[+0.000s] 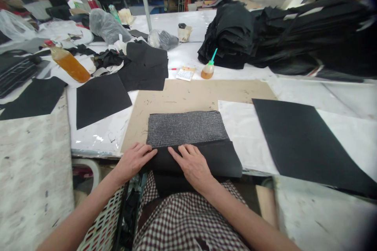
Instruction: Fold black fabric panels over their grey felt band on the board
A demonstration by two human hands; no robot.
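Note:
In front of me a grey ribbed panel [185, 127] lies on a tan board [176, 96]. A plain black sheet [218, 159] covers its near part and hangs over the table's front edge. At the left end of the line where the two meet, my left hand [136, 159] presses on the black sheet with its fingers stretched out. My right hand [192, 162] lies flat near the middle of that line, fingers spread and index finger pointing along it. Neither hand grips anything. The sheet's underside is hidden.
Beyond the board stand a small squeeze bottle [207, 70] with a green nozzle and a notepad [185, 73]. Black pieces [103, 100] and a bottle of amber liquid [70, 62] lie left. Another black sheet [306, 141] is at right, below stacked black material [279, 35].

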